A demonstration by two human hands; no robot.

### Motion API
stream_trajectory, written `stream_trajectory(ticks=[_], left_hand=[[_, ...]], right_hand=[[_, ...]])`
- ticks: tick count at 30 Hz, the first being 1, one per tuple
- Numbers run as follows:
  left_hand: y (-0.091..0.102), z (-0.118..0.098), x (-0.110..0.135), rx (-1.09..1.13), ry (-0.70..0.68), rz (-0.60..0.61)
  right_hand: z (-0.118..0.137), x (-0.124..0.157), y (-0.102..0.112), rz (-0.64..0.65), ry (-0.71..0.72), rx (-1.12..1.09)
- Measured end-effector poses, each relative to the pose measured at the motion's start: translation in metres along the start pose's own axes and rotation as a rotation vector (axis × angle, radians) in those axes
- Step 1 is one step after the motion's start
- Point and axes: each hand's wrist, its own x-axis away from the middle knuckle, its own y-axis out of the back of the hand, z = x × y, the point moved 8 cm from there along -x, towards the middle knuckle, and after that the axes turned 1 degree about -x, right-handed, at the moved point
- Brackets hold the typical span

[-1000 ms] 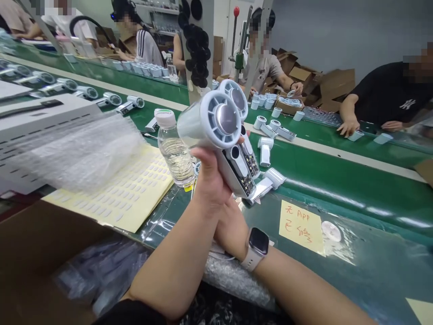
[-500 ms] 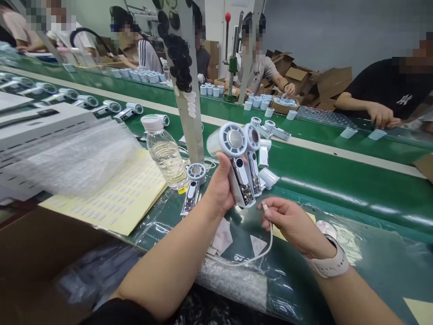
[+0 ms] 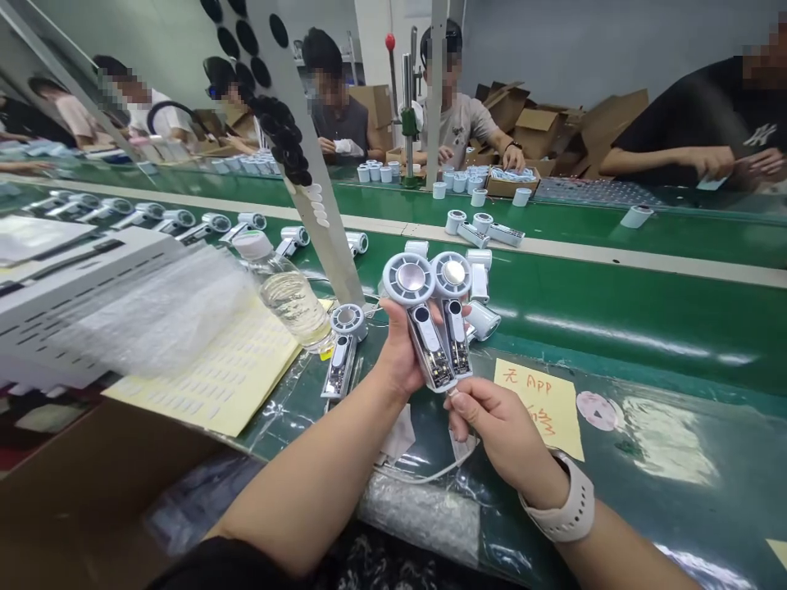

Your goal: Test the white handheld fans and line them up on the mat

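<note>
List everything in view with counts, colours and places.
white handheld fans with clear handles: two, white and silver, held in the left hand
loose white handheld fan: one, white, lying on the belt left of the hands
row of white fans: several, white, along the belt at upper left
clear plastic water bottle: one, white cap, left of the hands
yellow label sheet: one, pale yellow, left of the bottle
clear bubble wrap: one piece, over a white box
yellow handwritten note: one, right of the hands
brown cardboard boxes: several, behind the far belt
co-workers: at least three, beyond the belts
left hand: gripping the two fans
right hand: pinching a white cable
white watch: one, on the right wrist
</note>
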Motion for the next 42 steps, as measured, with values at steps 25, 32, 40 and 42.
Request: stream_trajectory(ticks=[25, 32, 40, 42], left_hand=[[-0.003, -0.014, 0.005, 0.031, -0.062, -0.045], [-0.005, -0.016, 0.007, 0.030, -0.090, -0.042], [-0.004, -0.015, 0.006, -0.033, -0.114, -0.039], [-0.005, -0.017, 0.007, -0.066, -0.142, -0.026]], right_hand=[[0.002, 0.001, 0.009, -0.143, 0.079, -0.046], [0.005, -0.002, 0.009, -0.075, 0.069, -0.073], [0.002, -0.002, 0.009, -0.088, 0.059, -0.124], [-0.001, -0.002, 0.008, -0.102, 0.046, -0.165]])
